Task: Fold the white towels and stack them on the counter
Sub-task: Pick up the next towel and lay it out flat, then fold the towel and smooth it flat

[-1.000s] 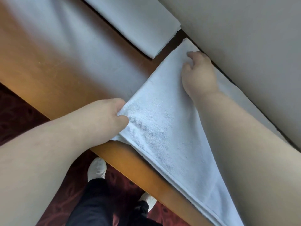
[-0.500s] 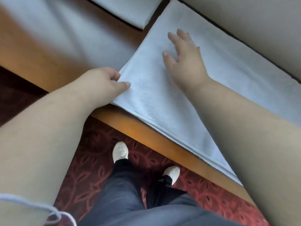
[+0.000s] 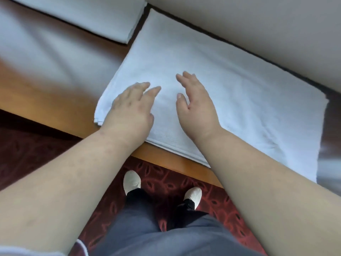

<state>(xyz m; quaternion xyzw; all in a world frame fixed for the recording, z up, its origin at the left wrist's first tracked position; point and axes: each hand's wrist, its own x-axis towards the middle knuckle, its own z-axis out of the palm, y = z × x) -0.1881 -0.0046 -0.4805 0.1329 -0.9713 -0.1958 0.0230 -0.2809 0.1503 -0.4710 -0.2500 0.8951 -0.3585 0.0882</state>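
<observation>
Two bare hands lying flat on one folded white towel (image 3: 230, 93), fingers straight and holding nothing. Left hand (image 3: 132, 108) pressing palm-down near the towel's left corner, fingertips pointing away from the body. Right hand (image 3: 195, 106) resting just beside it, tilted a little onto its outer edge, thumb raised, fingers loosely together. Hands sitting near each other but apart, a strip of bare towel showing between them.

Towel spreading out from under both palms, mostly to the right of the right hand, layered edges showing along the side nearest the body and at the corner under the left wrist. Lying on one wooden counter (image 3: 46, 100), its near edge running close to the counter's front edge, its far edge just beside a pale wall (image 3: 258, 24).

Beyond the left hand, a second folded white towel (image 3: 88, 13) lying on the same counter, apart from the first, a dark gap between them.

Below both forearms, two white shoes (image 3: 132, 181) standing on a red patterned carpet (image 3: 166, 183), dark trousers (image 3: 156, 237) filling the bottom of the view.
</observation>
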